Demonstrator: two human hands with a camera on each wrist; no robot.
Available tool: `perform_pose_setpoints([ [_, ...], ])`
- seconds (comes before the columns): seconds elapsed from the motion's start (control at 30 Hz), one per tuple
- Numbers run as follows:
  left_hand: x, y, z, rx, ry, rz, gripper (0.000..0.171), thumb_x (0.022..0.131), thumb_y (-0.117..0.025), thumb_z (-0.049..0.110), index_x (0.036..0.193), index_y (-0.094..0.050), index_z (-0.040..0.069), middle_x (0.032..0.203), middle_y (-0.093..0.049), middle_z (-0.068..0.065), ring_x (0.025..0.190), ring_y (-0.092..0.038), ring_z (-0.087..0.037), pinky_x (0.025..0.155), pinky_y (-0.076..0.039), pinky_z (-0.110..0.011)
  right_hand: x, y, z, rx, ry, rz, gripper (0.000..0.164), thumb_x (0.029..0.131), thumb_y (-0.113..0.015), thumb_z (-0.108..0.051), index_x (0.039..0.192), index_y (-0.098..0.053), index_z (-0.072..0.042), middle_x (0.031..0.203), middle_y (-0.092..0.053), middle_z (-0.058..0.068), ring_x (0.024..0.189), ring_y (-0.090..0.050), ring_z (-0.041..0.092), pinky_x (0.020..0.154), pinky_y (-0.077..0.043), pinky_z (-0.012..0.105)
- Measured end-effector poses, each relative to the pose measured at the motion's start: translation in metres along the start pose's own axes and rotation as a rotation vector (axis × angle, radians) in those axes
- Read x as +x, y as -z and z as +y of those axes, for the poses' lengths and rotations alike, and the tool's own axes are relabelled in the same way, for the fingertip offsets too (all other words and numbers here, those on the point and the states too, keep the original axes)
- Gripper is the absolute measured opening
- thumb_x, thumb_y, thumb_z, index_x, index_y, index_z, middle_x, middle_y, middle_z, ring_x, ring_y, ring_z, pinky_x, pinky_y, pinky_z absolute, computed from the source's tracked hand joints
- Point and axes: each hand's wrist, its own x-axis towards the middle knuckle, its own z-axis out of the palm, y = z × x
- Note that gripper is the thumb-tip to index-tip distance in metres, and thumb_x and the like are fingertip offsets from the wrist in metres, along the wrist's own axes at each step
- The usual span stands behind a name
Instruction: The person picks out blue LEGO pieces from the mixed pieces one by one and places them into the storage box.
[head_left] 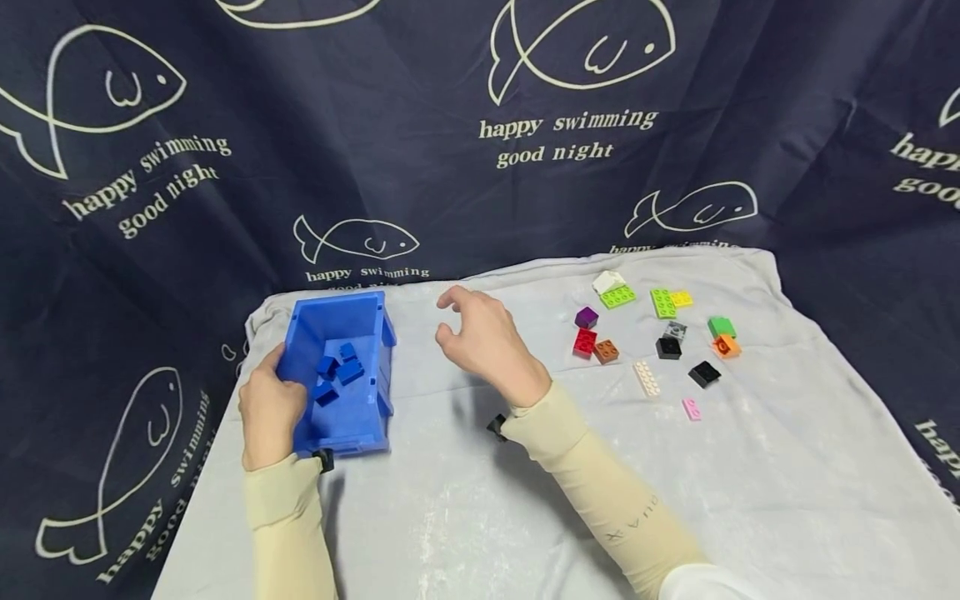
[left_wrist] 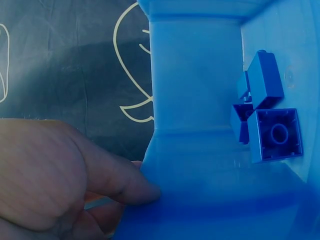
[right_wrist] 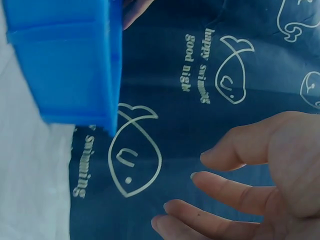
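Observation:
A blue plastic bin (head_left: 351,429) stands at the left of the table, with several blue building bricks (head_left: 349,371) lying on its floor. My left hand (head_left: 272,410) grips the bin's left wall, thumb over the rim on the inner side and fingers outside. In the left wrist view, one blue brick (left_wrist: 276,135) shows its hollow underside. Right of the bin, my right hand (head_left: 491,340) hovers above the table. Its fingers (right_wrist: 225,192) are loosely bent and spread, with nothing between them.
Loose bricks lie scattered on the right of the table, among them a red brick (head_left: 584,343), a purple brick (head_left: 587,317), a black brick (head_left: 704,374) and a pink brick (head_left: 692,409). A pale cloth (head_left: 450,517) covers the table. Dark fish-print fabric (head_left: 435,150) hangs behind.

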Motion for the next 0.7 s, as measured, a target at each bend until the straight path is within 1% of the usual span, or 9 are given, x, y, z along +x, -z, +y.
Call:
perform_pose_setpoints([
  [0.07,0.0,0.0,0.0,0.002,-0.005,0.005,0.071,0.086,-0.039,-0.002,0.157,-0.044,0.007,0.151,-0.048,-0.032,0.132,-0.048,-0.058,0.106,-0.039,-0.069,-0.005,0.001,0.008,0.004,-0.018,0.011,0.03,0.089,-0.066,-0.016,0.119,-0.071,-0.012,0.114,-0.073,0.012,0.105,-0.068,0.031,0.09,-0.053,0.048],
  [0.23,-0.002,0.002,0.002,-0.002,0.013,-0.005,0.072,0.087,-0.04,-0.002,0.158,-0.042,0.008,0.153,-0.047,-0.031,0.134,-0.048,-0.056,0.107,-0.04,-0.068,-0.017,0.004,0.024,0.002,-0.059,0.017,0.033,0.09,-0.065,-0.017,0.122,-0.071,-0.011,0.115,-0.072,0.013,0.107,-0.068,0.032,0.09,-0.053,0.049],
  [0.4,-0.001,0.005,0.001,-0.001,0.034,-0.017,0.073,0.087,-0.039,0.0,0.16,-0.039,0.01,0.155,-0.044,-0.029,0.137,-0.046,-0.055,0.109,-0.038,-0.068,-0.027,0.001,0.036,-0.022,-0.059,0.015,0.035,0.091,-0.065,-0.017,0.125,-0.07,-0.011,0.118,-0.072,0.014,0.109,-0.067,0.031,0.092,-0.053,0.049],
  [0.53,0.001,0.005,-0.001,0.011,0.031,-0.047,0.071,0.092,-0.037,0.004,0.162,-0.034,0.01,0.158,-0.041,-0.028,0.14,-0.043,-0.053,0.11,-0.037,-0.067,-0.038,-0.001,0.046,-0.03,-0.062,0.018,0.036,0.09,-0.066,-0.017,0.126,-0.069,-0.01,0.119,-0.071,0.014,0.11,-0.067,0.031,0.092,-0.053,0.049],
  [0.6,0.002,0.005,0.0,0.031,0.016,-0.059,0.069,0.094,-0.037,0.007,0.163,-0.031,0.007,0.158,-0.04,-0.029,0.141,-0.041,-0.054,0.111,-0.035,-0.067,-0.045,-0.002,0.051,-0.035,-0.053,0.027,0.037,0.09,-0.067,-0.016,0.126,-0.069,-0.01,0.119,-0.071,0.014,0.111,-0.067,0.031,0.092,-0.053,0.049],
  [0.63,0.002,0.004,0.001,0.042,0.008,-0.063,0.068,0.096,-0.037,0.009,0.163,-0.029,0.006,0.158,-0.039,-0.031,0.14,-0.039,-0.057,0.111,-0.033,-0.069,-0.048,-0.003,0.053,-0.039,-0.048,0.034,0.037,0.09,-0.067,-0.016,0.125,-0.069,-0.009,0.119,-0.071,0.014,0.111,-0.067,0.032,0.092,-0.053,0.05],
  [0.7,0.001,0.004,0.006,0.06,-0.006,-0.057,0.068,0.098,-0.039,0.013,0.164,-0.026,0.005,0.159,-0.035,-0.034,0.141,-0.033,-0.061,0.111,-0.026,-0.073,-0.053,-0.003,0.058,-0.054,-0.032,0.055,0.037,0.089,-0.068,-0.014,0.125,-0.07,-0.009,0.12,-0.071,0.015,0.111,-0.067,0.034,0.093,-0.053,0.05],
])
